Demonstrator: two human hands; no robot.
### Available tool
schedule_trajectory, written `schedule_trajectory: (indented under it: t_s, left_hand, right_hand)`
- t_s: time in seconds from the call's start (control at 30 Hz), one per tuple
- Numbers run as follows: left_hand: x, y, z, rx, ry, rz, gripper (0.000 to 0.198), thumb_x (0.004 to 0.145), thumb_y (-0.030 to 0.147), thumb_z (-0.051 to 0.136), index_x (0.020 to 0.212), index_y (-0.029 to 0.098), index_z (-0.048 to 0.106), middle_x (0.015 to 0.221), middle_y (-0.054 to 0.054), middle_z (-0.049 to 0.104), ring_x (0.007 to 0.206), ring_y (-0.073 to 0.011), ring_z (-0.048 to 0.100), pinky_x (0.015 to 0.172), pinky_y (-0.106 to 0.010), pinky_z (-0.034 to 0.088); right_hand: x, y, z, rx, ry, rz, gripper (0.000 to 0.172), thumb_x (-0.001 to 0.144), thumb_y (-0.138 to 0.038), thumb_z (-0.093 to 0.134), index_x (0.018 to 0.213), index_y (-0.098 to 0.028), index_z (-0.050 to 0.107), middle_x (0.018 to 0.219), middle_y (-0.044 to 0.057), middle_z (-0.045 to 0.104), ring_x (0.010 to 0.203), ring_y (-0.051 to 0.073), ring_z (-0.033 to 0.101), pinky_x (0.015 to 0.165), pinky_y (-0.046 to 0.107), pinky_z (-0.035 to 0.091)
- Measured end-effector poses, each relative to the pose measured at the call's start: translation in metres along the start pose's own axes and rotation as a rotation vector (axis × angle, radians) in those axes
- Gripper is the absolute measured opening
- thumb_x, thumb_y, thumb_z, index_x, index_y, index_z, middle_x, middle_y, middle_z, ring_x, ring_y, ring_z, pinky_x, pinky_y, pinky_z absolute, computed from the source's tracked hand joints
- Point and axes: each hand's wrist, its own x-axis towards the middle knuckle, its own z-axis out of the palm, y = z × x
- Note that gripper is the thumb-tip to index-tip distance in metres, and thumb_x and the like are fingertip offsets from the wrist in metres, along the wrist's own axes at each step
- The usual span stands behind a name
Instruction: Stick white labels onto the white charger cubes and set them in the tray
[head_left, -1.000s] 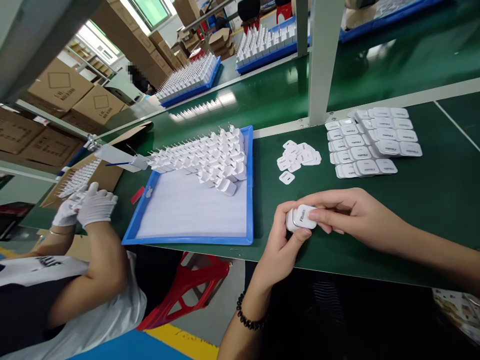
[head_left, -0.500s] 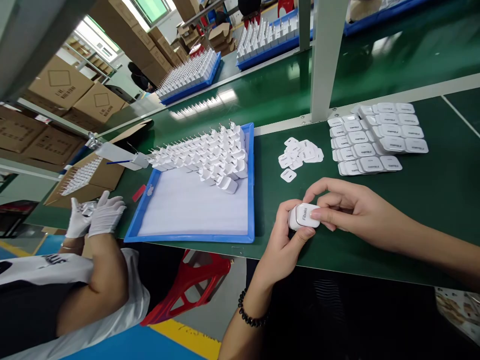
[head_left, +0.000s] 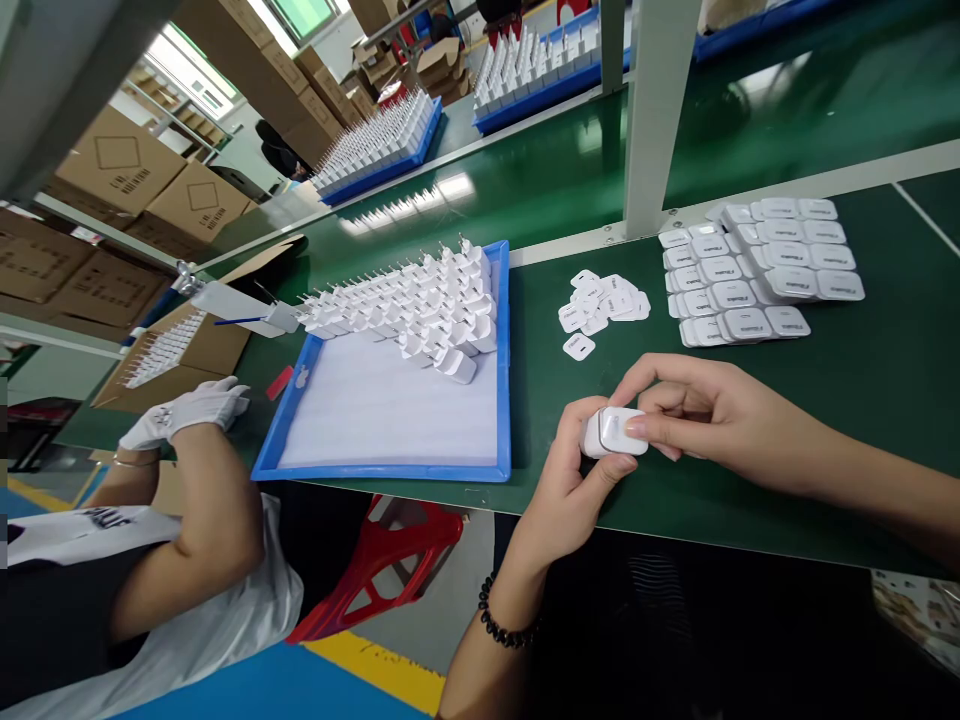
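The blue tray (head_left: 504,400) lies on the green desk (head_left: 862,400), at 9 o'clock from the hands. Its far half holds packed rows of white plugs (head_left: 427,310) (prongs upward); its near half shows bare white liner. At 12 o'clock from the hands lies a loose pile of small white labels (head_left: 604,303). At 1 o'clock are overlapping rows of flat white covers (head_left: 757,270). A cardboard box (head_left: 221,350) at the tray's 9 o'clock holds further pronged parts, and a co-worker's gloved hands (head_left: 187,410) rest near it.

The white charger (head_left: 611,432) sits between both hands, close to the desk's near edge. The left hand (head_left: 574,485) rises from 6 o'clock with fingers curled, its grip clasping the charger's left end, thumb on the near side. The right hand (head_left: 705,410) enters from 3 o'clock, and its grip pinches the charger's right end between thumb and forefinger.
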Motion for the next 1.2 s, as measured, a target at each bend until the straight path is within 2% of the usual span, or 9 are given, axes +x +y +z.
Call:
schedule_trajectory:
  t_s: [0.17, 0.4, 0.73, 0.87, 1.0, 1.2]
  left_hand:
    - [0.001, 0.002, 0.000, 0.019, -0.022, 0.043, 0.037, 0.100, 0.043, 0.064, 0.132, 0.026, 0.055, 0.125, -0.004, 0.058, 0.109, -0.0202, 0.054, 0.096, -0.030, 0.043]
    - [0.001, 0.003, 0.000, 0.070, -0.022, 0.053, 0.039, 0.099, 0.046, 0.063, 0.131, 0.024, 0.055, 0.121, -0.006, 0.060, 0.107, -0.0218, 0.056, 0.096, -0.033, 0.045]
    - [0.004, 0.007, 0.002, 0.113, -0.038, 0.114, 0.038, 0.098, 0.048, 0.064, 0.126, 0.023, 0.057, 0.115, -0.006, 0.061, 0.101, -0.0209, 0.057, 0.094, -0.033, 0.047]
    - [0.005, 0.009, 0.002, 0.136, -0.050, 0.135, 0.038, 0.098, 0.049, 0.063, 0.124, 0.023, 0.057, 0.113, -0.006, 0.061, 0.100, -0.0207, 0.056, 0.092, -0.033, 0.046]
    - [0.005, 0.009, 0.002, 0.167, -0.065, 0.099, 0.041, 0.098, 0.053, 0.061, 0.124, 0.022, 0.057, 0.113, -0.007, 0.061, 0.100, -0.0222, 0.056, 0.092, -0.034, 0.047]
    - [0.003, 0.006, 0.001, 0.130, -0.084, 0.050, 0.038, 0.101, 0.048, 0.060, 0.129, 0.024, 0.052, 0.119, -0.006, 0.058, 0.102, -0.0207, 0.054, 0.092, -0.032, 0.046]
  right_hand:
    - [0.001, -0.001, -0.002, 0.074, -0.020, 0.046, 0.024, 0.092, -0.037, 0.069, 0.106, -0.022, 0.056, 0.054, -0.008, 0.052, 0.052, 0.010, 0.039, 0.053, 0.023, 0.030]
    - [0.000, -0.008, -0.004, 0.116, -0.058, 0.125, 0.035, 0.084, -0.043, 0.080, 0.098, -0.021, 0.055, 0.054, -0.006, 0.056, 0.050, 0.009, 0.040, 0.051, 0.023, 0.031]
    - [-0.002, -0.018, -0.006, 0.139, -0.069, 0.204, 0.027, 0.083, -0.030, 0.078, 0.096, -0.021, 0.056, 0.055, -0.006, 0.059, 0.049, 0.007, 0.040, 0.052, 0.023, 0.028]
    - [-0.003, -0.020, -0.008, 0.124, -0.088, 0.214, 0.025, 0.083, -0.028, 0.075, 0.096, -0.021, 0.054, 0.055, -0.007, 0.060, 0.049, 0.008, 0.040, 0.052, 0.023, 0.027]
    - [-0.004, -0.019, -0.008, 0.106, -0.083, 0.224, 0.025, 0.082, -0.027, 0.074, 0.095, -0.021, 0.053, 0.055, -0.006, 0.059, 0.048, 0.008, 0.038, 0.050, 0.023, 0.025]
    - [-0.002, -0.010, -0.007, 0.057, -0.075, 0.147, 0.023, 0.085, -0.030, 0.071, 0.094, -0.022, 0.052, 0.053, -0.006, 0.058, 0.050, 0.010, 0.038, 0.050, 0.023, 0.029]
